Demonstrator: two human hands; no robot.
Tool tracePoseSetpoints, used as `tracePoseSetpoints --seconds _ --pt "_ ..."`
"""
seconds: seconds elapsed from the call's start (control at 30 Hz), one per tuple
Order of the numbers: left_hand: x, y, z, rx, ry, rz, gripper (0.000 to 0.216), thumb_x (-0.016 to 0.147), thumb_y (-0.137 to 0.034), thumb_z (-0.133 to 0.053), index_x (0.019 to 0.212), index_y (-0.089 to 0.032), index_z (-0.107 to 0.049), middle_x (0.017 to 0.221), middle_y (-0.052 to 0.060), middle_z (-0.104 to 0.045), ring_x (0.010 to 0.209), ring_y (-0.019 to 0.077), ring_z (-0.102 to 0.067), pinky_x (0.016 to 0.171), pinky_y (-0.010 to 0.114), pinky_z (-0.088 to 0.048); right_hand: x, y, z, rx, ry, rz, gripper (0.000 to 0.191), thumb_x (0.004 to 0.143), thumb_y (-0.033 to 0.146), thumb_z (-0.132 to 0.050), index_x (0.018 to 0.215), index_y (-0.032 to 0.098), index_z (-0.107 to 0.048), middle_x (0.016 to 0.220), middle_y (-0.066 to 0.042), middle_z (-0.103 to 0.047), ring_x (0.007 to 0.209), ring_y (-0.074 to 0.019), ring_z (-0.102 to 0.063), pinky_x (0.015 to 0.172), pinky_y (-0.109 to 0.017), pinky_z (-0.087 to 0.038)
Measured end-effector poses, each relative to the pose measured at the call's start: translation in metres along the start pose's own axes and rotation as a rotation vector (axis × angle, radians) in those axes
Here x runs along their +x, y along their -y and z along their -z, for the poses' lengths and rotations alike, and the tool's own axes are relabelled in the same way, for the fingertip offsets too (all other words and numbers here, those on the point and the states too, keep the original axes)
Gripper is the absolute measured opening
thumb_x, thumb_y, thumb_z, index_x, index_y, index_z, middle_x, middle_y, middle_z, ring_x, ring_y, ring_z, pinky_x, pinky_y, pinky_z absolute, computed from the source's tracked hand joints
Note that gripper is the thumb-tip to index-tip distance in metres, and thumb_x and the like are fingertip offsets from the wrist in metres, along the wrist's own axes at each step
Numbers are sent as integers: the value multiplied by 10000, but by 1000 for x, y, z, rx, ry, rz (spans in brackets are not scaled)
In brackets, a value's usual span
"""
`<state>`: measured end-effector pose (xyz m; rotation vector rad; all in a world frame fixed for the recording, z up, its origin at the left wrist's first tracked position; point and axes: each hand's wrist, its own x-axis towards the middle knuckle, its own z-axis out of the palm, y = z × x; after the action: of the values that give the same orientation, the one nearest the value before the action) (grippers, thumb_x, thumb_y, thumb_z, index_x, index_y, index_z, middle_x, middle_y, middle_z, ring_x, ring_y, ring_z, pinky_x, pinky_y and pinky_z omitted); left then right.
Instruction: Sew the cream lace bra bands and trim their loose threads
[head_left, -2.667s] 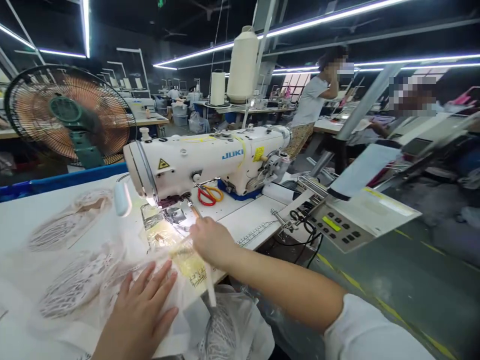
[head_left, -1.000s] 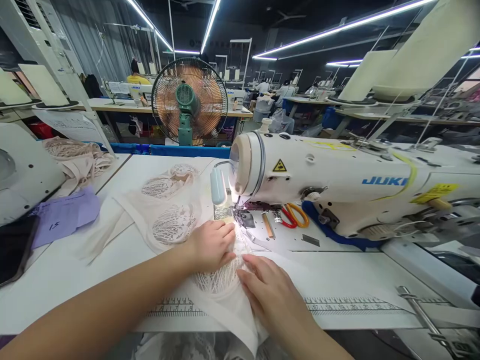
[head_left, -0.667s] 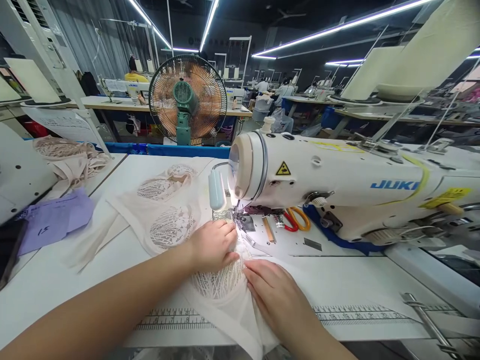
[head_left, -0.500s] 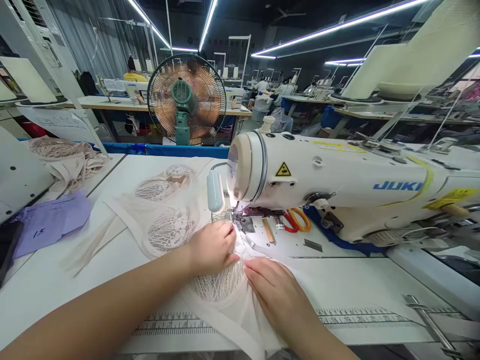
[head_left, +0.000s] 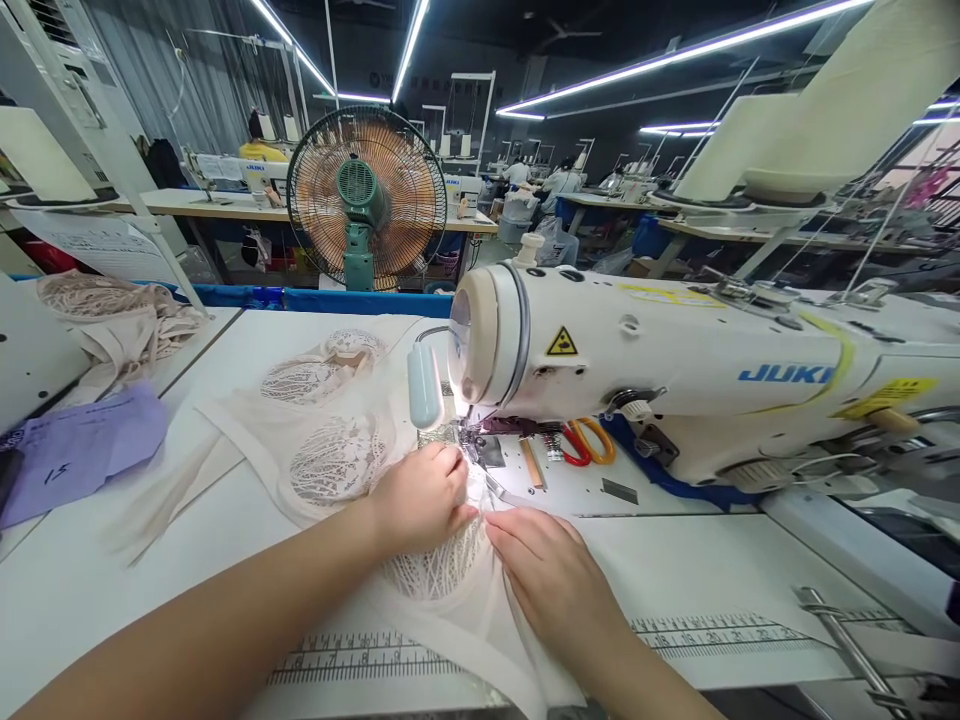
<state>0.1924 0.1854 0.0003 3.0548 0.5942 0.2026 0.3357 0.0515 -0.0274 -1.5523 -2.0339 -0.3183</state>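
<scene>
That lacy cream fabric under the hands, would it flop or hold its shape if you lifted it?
The lace fabric would probably flop: it drapes off the table edge and wrinkles under the left hand and right hand. It looks thin and openwork, so likely light and prone to snag.

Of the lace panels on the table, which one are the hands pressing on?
The nearest lace panel, between the left hand and right hand just before the needle; the other two lie untouched farther left.

Cream lace fabric, white sewing machine with blue lettering, red-and-orange scissors, purple paper.
</scene>
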Motion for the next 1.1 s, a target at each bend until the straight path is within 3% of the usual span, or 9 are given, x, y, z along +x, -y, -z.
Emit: tracePoseSetpoints --seconds 0.57,0.77,0.83,0.97,1.1 --pt "2 5 -6 -5 -25 10 447 888 -404 -452 1144 -58 -571 1169 188 -594 1086 315 -539 861 411 -479 -3 -2 0 24 -49 31 279 845 44 -427 1013 176 -607 969 -53 -702 896 -206 -605 761 -348 -490" --pt "-14 -8 24 14 12 10 278 862 -291 -483 1004 -105 -633 1084 150 -633 972 283 -590 855 436 -482 0 3 10 164 -41 48 195 853 90 -475 958 178 -613 911 -58 -690 865 -201 -604 752 -354 -498" --pt "-30 -17 34 25 53 59 320 839 -335 -519 1053 -123 -627 1140 151 -623 1056 312 -560 923 508 -436 0 3 12 179 -23 61 186 850 99 -481 954 174 -617 918 -64 -688 864 -199 -605 755 -356 -504" --pt "-68 -22 31 27 168 204 677 723 -506 -624 1318 -220 -474 1434 166 -396 1320 417 -301 994 694 -241 -1 2 10 186 -1 57 172 846 117 -490 945 166 -622 937 -69 -688 878 -197 -604 772 -362 -515" --pt "-85 -1 11 -16 262 214 827 687 -589 -633 1405 -312 -331 1516 155 -225 1379 410 -154 1019 695 -160 -1 3 9 189 14 33 171 842 117 -491 940 166 -623 932 -69 -686 886 -203 -600 780 -371 -520"
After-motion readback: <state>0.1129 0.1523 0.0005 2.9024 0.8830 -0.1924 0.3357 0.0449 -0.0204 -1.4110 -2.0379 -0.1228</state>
